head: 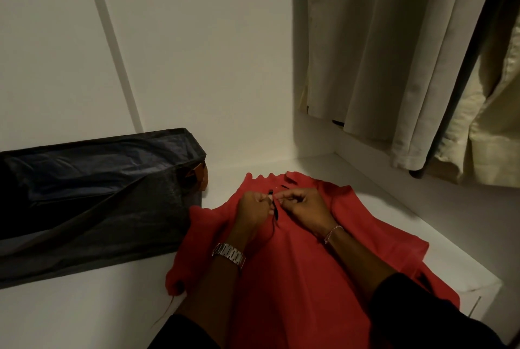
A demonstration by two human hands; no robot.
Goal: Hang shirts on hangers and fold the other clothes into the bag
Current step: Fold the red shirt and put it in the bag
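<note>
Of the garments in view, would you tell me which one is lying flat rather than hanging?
The red shirt, spread on the white shelf under both hands; the pale garments hang at right.

- I see the red shirt (295,258) as soft matt cloth, lightly creased.
- The dark bag (92,196) looks like thin synthetic fabric with a faint sheen.
- The watch (228,253) band reads as polished metal links.
- The shelf (84,306) is smooth, matt white.
</note>
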